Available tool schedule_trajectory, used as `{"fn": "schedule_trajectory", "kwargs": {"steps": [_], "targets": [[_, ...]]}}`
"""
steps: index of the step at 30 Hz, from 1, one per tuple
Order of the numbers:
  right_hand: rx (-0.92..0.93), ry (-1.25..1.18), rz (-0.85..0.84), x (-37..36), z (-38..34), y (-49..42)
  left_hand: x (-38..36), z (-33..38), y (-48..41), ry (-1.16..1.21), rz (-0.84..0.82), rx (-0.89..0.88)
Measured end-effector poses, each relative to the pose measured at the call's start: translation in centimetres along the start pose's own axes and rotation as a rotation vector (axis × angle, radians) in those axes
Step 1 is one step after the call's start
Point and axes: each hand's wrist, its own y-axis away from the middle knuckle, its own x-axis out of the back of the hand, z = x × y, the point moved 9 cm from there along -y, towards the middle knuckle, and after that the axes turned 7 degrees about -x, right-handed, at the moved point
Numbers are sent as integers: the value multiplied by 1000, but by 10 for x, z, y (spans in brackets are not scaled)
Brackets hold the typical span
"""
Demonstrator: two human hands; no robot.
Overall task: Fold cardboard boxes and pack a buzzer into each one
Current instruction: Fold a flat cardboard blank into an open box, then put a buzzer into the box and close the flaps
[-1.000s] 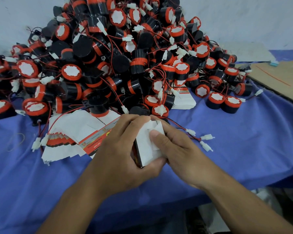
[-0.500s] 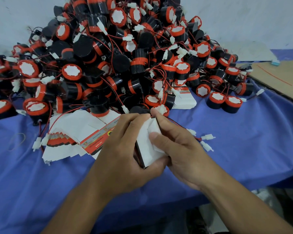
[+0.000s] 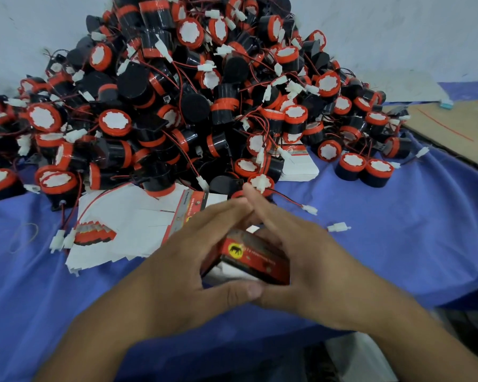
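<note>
Grips a red box (image 3: 255, 257) between both hands, low over the blue cloth (image 3: 398, 230). Shows a yellow circle (image 3: 235, 250) with a black animal on top, plus tiny writing too blurry to read. Curls the left hand (image 3: 177, 274) round the left side, thumb at the near edge. Curls the right hand (image 3: 309, 260) round the right side, fingertips meeting above. Shows red now, not white as a second ago. Sits before flat boxes (image 3: 127, 219) and a heap of black-and-red buzzers (image 3: 191, 106).

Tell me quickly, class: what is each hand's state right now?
Left hand: closed, gripping the red box.
Right hand: closed, gripping the same red box.
</note>
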Motion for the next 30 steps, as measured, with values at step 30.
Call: {"fn": "schedule_trajectory", "kwargs": {"steps": [30], "targets": [[-205,554,416,7,26,-12,12,-24,8,-183,305,158]]}}
